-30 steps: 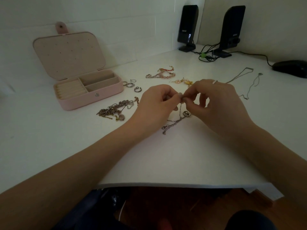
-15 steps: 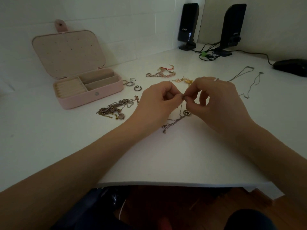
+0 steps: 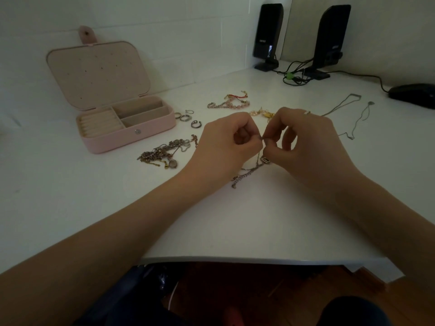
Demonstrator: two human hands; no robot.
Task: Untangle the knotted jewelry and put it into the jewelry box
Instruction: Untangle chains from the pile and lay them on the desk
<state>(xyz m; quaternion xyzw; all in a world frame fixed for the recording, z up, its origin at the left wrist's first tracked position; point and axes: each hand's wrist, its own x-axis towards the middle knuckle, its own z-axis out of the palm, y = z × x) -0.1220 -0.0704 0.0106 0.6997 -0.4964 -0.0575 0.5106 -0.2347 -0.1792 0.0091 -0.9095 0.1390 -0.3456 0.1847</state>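
— Silver chain (image 3: 250,171), that's the piece I'm on. My left hand (image 3: 229,147) and my right hand (image 3: 303,140) both pinch it between thumb and forefinger, fingertips nearly touching, with the other fingers curled in. The rest of it hangs down to the white desk (image 3: 235,220), its little dark pendant (image 3: 265,160) just under my right thumb and its tail lying on the desk.

— So how much is actually in the box?

— Nothing that I can see. The pink jewelry box (image 3: 127,128) stands open at my far left, lid up, and the compartments look bare, though the light is dim.

— And what's waiting?

— Plenty. A tangled heap of chains (image 3: 162,154) lies between the box and my left hand, clearly knotted. Three or four rings (image 3: 188,118) sit just beside the box. Behind my hands there's a beaded bracelet with a red cord (image 3: 231,102) and a gold piece (image 3: 262,113), partly hidden by my knuckles. Two thin necklaces (image 3: 353,116) lie stretched out to my right, and they look free of knots.

— Early days, then?

— I'd judge so. Whether the knot in my fingers is nearly out, I can't tell; it's too small to see. After this one, the heap looks like the real work, and everything has yet to be moved across to the box.
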